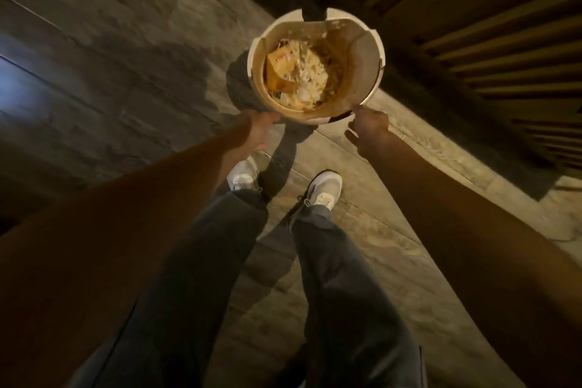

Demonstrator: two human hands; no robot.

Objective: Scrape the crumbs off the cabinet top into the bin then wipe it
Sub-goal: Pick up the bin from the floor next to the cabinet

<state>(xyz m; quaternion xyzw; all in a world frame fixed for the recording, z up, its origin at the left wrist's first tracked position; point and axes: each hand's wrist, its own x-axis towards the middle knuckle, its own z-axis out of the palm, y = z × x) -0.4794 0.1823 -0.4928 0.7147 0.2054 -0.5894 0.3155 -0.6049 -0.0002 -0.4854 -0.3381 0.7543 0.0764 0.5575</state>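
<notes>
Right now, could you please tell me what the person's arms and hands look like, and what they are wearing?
Both arms are bare to the edge of the picture, with no sleeves. The left hand and right hand wear no gloves; no rings or watch show, though the light is dim. Below are dark trousers and white trainers.

Bin (374,50) mouth open above; slatted cabinet (491,25) crowds its right.

Dark trousers (220,277); white trainers (324,190)

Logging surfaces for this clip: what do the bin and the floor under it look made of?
The bin: probably plastic, a smooth, pale, matte shell with a thin rounded rim; dim light leaves it open. The floor: grey wood-look planks or tile, judging by long seams and streaky grain, with a slight sheen at left.
</notes>
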